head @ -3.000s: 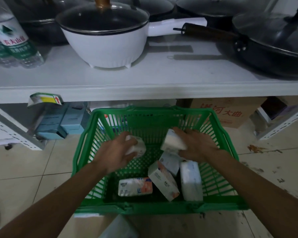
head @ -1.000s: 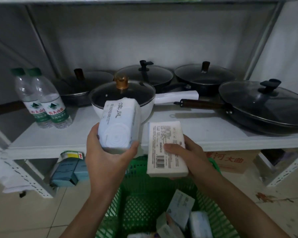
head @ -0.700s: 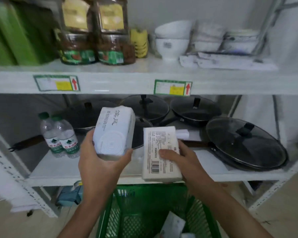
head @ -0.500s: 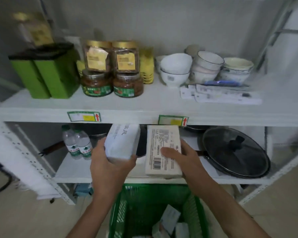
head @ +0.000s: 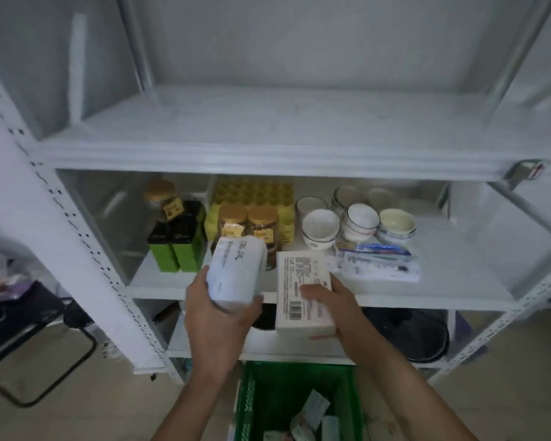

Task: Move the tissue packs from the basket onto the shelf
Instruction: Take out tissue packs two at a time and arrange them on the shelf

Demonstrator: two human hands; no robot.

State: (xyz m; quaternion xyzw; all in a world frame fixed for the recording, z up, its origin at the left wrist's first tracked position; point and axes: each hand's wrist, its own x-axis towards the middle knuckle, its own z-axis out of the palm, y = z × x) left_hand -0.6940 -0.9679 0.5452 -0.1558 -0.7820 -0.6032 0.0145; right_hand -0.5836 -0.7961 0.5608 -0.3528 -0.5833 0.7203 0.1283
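- Tissue packs are in both hands, held up in front of the white shelf point(head: 268, 160).
- The left hand point(head: 218, 319) has its fingers point(head: 257, 300) closed around a pale blue tissue pack point(head: 236, 270), which stands tilted with printed characters on its top.
- The right hand point(head: 334, 310) grips a white tissue pack point(head: 303, 291) from the right side; its thumb lies on the label face, near the barcode.
- The two packs are just beside each other, level with the middle board where jars point(head: 248, 221) and bowls point(head: 360, 221) stand.
- More packs point(head: 312, 412) lie in the green basket point(head: 268, 389) on the floor, below the arms.
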